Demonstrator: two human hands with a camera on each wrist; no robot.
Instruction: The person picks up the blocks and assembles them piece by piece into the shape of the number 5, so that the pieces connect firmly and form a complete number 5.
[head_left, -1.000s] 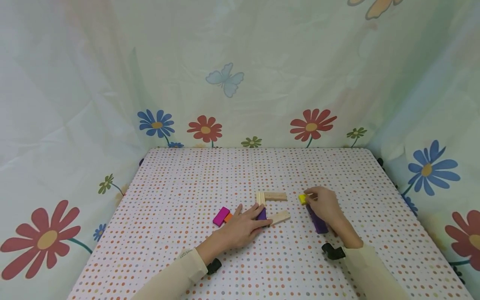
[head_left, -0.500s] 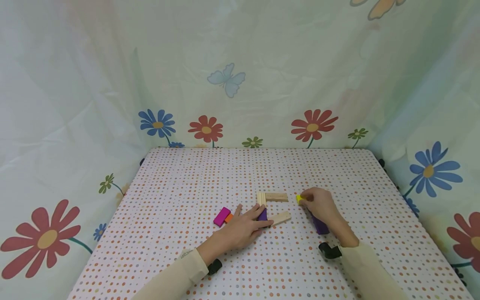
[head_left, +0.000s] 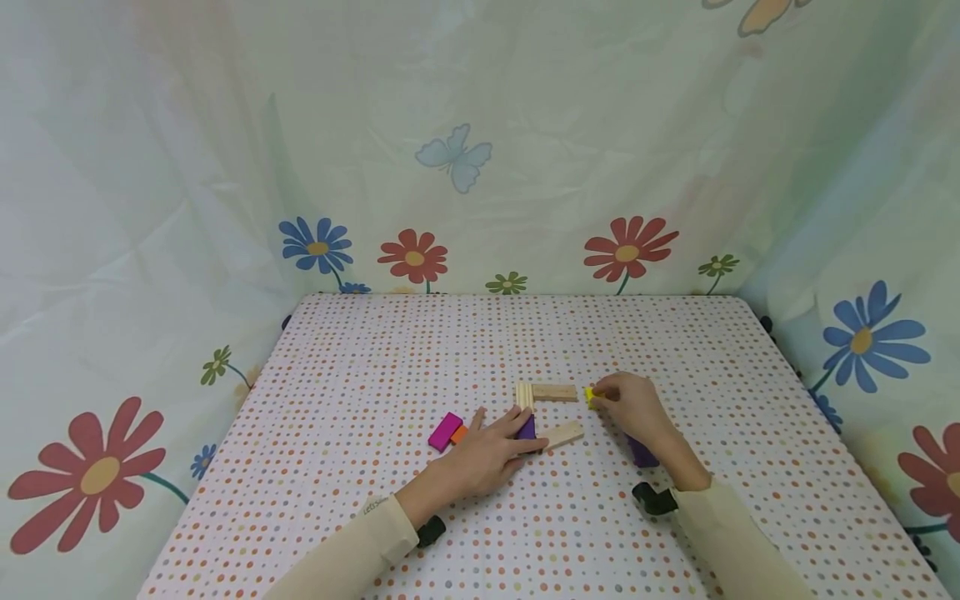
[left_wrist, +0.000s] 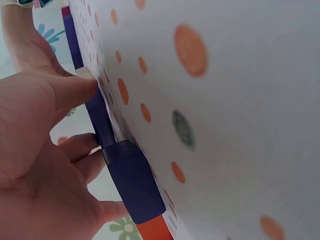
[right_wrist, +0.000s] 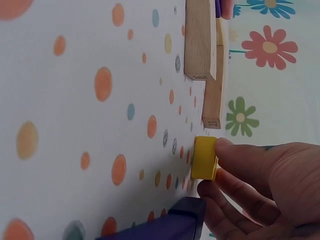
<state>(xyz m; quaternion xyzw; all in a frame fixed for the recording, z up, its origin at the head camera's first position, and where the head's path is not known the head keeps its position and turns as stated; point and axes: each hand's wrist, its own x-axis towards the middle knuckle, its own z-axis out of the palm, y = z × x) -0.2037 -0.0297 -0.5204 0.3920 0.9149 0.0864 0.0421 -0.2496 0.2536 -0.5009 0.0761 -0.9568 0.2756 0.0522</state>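
My left hand (head_left: 480,458) lies with fingers spread over a purple block (head_left: 527,427), thumb and fingertips resting along it. At the purple block's far end is a plain wooden block (head_left: 524,396). Another purple block (left_wrist: 134,182) sits by the left palm in the left wrist view. Pinched between my right thumb and fingers is a small yellow block (right_wrist: 204,158), low over the table. The right hand (head_left: 636,408) is just right of a second wooden block (head_left: 555,392). A long purple block (head_left: 643,454) lies partly hidden under the right hand.
Left of the left hand are a magenta block (head_left: 446,432) and an orange block (head_left: 458,435), partly covered. A third wooden block (head_left: 565,433) angles off to the right by the left thumb. The dotted tabletop (head_left: 390,350) ends against a flowered curtain (head_left: 360,150).
My right hand has slid left with the yellow block, closer to the end of the far wooden block. The left hand stays in place.
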